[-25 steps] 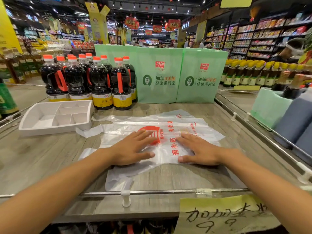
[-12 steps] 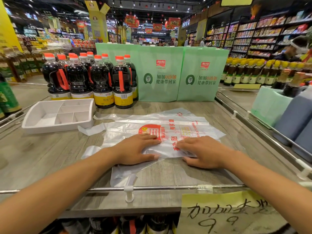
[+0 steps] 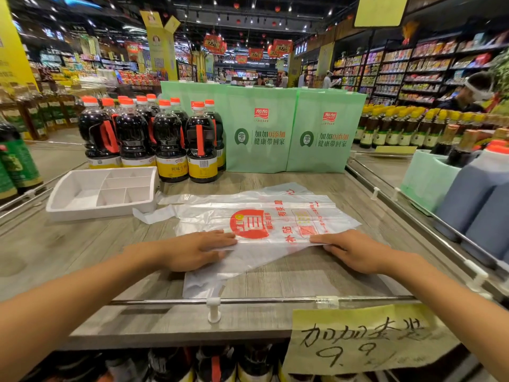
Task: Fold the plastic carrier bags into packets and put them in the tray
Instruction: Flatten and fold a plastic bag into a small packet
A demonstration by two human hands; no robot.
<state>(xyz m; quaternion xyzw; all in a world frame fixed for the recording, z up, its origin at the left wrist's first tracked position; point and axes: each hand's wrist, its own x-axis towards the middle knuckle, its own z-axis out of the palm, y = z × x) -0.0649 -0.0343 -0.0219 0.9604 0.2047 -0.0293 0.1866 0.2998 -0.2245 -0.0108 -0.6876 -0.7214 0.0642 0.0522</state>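
A thin, translucent plastic carrier bag (image 3: 275, 216) with a round red logo and red print lies flat and crinkled on the grey wood-grain table (image 3: 82, 257), just right of the tray (image 3: 82, 212). The tray is white, rectangular and thick-walled, split into several compartments. One limp handle strip of the bag reaches almost to the tray's near right corner. A second clear bag (image 3: 248, 192) lies partly under the first, on the far side.

The left hand (image 3: 198, 250) lies flat, fingers straight, on the bag's near folded edge at the end closer to the tray. The right hand (image 3: 352, 250) presses the same fold at the end farther from the tray, fingers stretched out, grasping nothing. Behind the tray stand glossy dark bottles (image 3: 168, 144) with orange caps.

Half a second ago both hands sat closer together and the right fingers were curled at the edge. Now they are spread apart along the crease and the red logo is uncovered.
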